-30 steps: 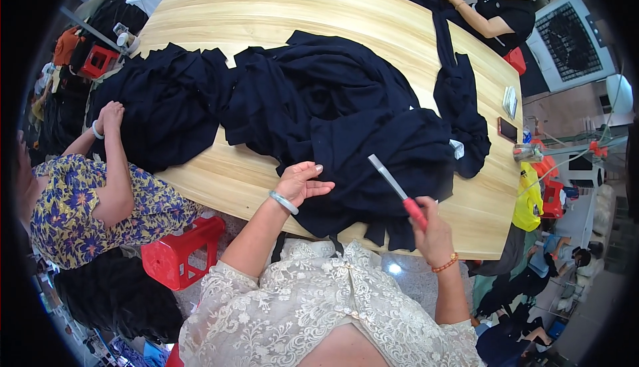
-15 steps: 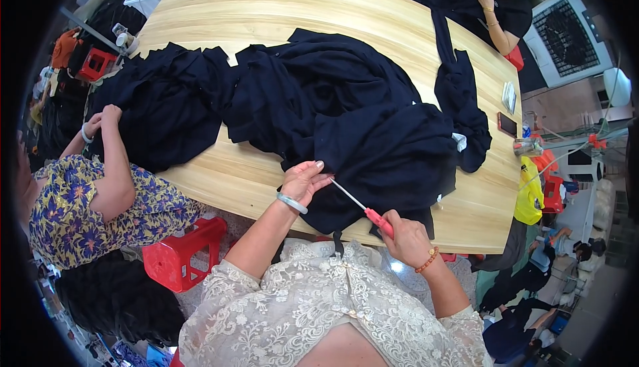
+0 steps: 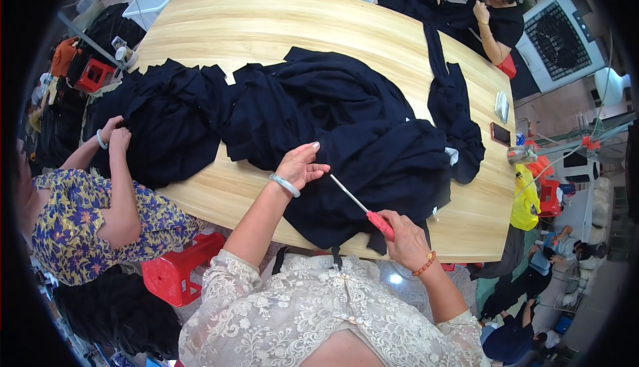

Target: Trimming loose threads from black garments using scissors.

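My right hand (image 3: 407, 239) is closed round the red handle of a screwdriver (image 3: 381, 224). Its thin metal shaft slants up and left, and the tip ends just beside my left hand's fingers. My left hand (image 3: 301, 166) has its thumb and fingers apart, with nothing visible in them. Both hands are above a dark navy garment (image 3: 373, 167) that lies bunched near the table's front edge. A small white tag (image 3: 452, 156) shows at its right side.
More dark cloth (image 3: 166, 117) lies at the left, where a person in a floral dress (image 3: 100, 220) handles it. Another person (image 3: 499, 20) works at the far right corner. On the wooden table (image 3: 239, 17) lies a phone (image 3: 500, 134). A red stool (image 3: 183, 274) stands front left.
My left hand has shifted slightly up and left, its fingers spreading away from the screwdriver's tip. My right hand keeps hold of the screwdriver. The view has tilted a little.
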A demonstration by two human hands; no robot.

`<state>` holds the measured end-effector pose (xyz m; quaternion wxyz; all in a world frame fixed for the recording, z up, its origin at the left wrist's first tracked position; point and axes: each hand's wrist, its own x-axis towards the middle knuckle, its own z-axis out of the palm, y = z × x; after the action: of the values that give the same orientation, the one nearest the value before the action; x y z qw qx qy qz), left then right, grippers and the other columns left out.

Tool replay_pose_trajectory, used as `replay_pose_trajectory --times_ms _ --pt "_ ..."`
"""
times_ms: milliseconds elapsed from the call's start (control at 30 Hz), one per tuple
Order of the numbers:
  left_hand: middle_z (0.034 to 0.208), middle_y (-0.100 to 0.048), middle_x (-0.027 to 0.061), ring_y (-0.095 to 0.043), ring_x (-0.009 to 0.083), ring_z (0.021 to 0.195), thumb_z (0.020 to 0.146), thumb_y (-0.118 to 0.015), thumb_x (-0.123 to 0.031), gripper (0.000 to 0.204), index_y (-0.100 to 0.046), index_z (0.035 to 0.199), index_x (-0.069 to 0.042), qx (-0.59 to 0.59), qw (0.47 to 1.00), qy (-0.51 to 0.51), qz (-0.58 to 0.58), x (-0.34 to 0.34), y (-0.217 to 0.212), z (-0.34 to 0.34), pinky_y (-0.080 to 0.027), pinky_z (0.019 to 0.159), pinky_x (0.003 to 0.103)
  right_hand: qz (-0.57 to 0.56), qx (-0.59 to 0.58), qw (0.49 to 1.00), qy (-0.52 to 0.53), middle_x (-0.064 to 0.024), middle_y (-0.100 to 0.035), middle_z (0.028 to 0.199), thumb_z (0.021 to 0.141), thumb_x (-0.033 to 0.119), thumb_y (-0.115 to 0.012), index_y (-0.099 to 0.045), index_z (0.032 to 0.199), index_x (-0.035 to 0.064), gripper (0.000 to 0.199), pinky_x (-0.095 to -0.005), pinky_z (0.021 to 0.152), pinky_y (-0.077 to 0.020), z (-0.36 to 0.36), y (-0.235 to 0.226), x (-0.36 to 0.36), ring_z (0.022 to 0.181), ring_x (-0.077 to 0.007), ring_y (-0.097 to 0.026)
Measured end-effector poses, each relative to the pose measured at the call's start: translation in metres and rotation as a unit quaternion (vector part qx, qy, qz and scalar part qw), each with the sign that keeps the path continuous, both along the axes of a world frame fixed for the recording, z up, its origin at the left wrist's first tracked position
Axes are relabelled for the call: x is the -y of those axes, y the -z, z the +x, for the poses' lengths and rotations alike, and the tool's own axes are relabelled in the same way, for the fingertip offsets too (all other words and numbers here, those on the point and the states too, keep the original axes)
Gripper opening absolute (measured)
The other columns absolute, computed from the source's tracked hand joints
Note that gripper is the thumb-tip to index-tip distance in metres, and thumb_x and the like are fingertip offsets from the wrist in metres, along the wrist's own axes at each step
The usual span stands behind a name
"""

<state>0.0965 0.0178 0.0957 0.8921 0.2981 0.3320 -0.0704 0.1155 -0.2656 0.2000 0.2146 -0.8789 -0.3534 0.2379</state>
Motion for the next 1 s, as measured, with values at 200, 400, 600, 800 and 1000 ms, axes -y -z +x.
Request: replay_pose_trajectory --times_ms 200,400,600,800,1000 --pt "0.085 -0.059 0.007 -0.064 0.025 0.086 0.091 -0.054 -0.009 0.005 -0.051 0.094 -0.007 0.034 0.998 -0.045 0.018 0.007 0.018 0.005 -0.054 0.077 0.034 -0.041 0.018 0.999 0.009 -0.0163 -0.061 0.079 0.083 0.014 -0.058 -0.05 0.108 0.0093 0.027 -0.0438 0.068 -0.0472 0.017 -0.003 -0.019 0.076 -0.0336 -0.06" --pt "0.086 -0.061 0.0051 -0.063 0.0244 0.089 0.09 -0.054 -0.009 0.001 -0.053 0.091 -0.008 0.064 0.995 -0.076 0.016 0.004 0.036 -0.004 -0.052 0.08 0.034 -0.089 -0.001 0.996 0.004 -0.0173 -0.061 0.071 0.084 0.021 -0.058 -0.051 0.102 0.0093 0.023 -0.0454 0.064 -0.047 0.023 -0.007 -0.033 0.07 -0.0364 -0.061" --pt "0.085 -0.062 0.0039 -0.063 0.0225 0.088 0.089 -0.056 -0.009 0.004 -0.054 0.092 -0.009 0.036 0.997 -0.072 0.019 0.006 0.022 -0.005 -0.05 0.08 0.034 -0.082 -0.043 0.995 -0.027 -0.0177 -0.062 0.074 0.083 0.021 -0.06 -0.049 0.109 0.0098 0.03 -0.0444 0.067 -0.0478 0.026 -0.003 -0.039 0.073 -0.0376 -0.061" --pt "0.066 -0.052 -0.0025 -0.045 0.0053 0.05 0.091 -0.054 -0.014 0.007 -0.055 0.094 -0.008 0.131 0.976 -0.093 0.145 -0.032 -0.039 0.04 -0.033 0.044 0.018 0.083 -0.054 0.993 0.068 -0.0204 -0.063 0.084 0.079 0.013 -0.063 -0.026 0.139 0.0122 0.071 -0.0445 0.071 -0.0486 0.048 0.017 -0.038 0.08 -0.039 -0.061" --pt "0.09 -0.061 -0.0034 -0.049 0.0017 0.071 0.091 -0.054 -0.019 0.027 -0.057 0.115 -0.009 0.113 0.914 -0.045 0.386 -0.048 -0.03 0.057 -0.038 0.061 0.016 0.045 0.019 0.975 0.218 -0.023 -0.063 0.091 0.082 0.017 -0.06 -0.033 0.137 0.0147 0.061 -0.0463 0.075 -0.0473 0.097 0.072 -0.002 0.085 -0.0416 -0.06"
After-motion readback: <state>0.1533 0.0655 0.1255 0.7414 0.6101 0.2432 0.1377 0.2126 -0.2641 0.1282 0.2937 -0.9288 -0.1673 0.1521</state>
